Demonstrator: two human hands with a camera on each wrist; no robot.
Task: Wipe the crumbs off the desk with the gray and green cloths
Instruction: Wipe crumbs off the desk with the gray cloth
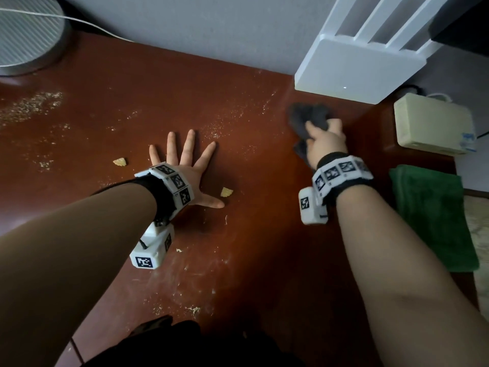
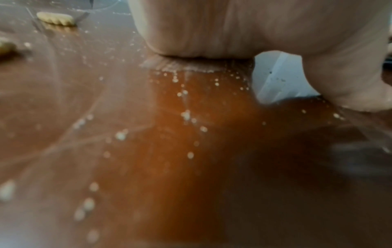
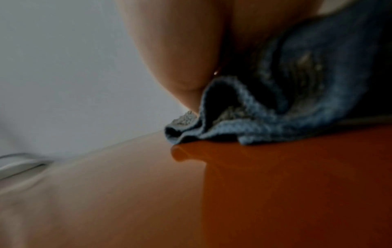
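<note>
Gripping the gray cloth [image 1: 308, 117], right hand [image 1: 326, 140] contrasts left hand [image 1: 185, 168], splayed flat on desk [image 1: 251, 207].

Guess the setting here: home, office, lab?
Probably a home or small-office desk corner against a wall, not a lab. Cues: a white router with upright antennas, a cream adapter box beside it, and a round gray device with a cable, all on a reddish-brown desk scattered with crumbs.

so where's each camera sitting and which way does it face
Head: on the head, looking down at the desk; both forearms, left hand flat, right hand gripping the gray cloth.
Left wrist: low over the desk, along the palm at crumbs.
Right wrist: low, along the hand at the cloth.
Shared: all show the desk; head and right wrist share the cloth.
</note>
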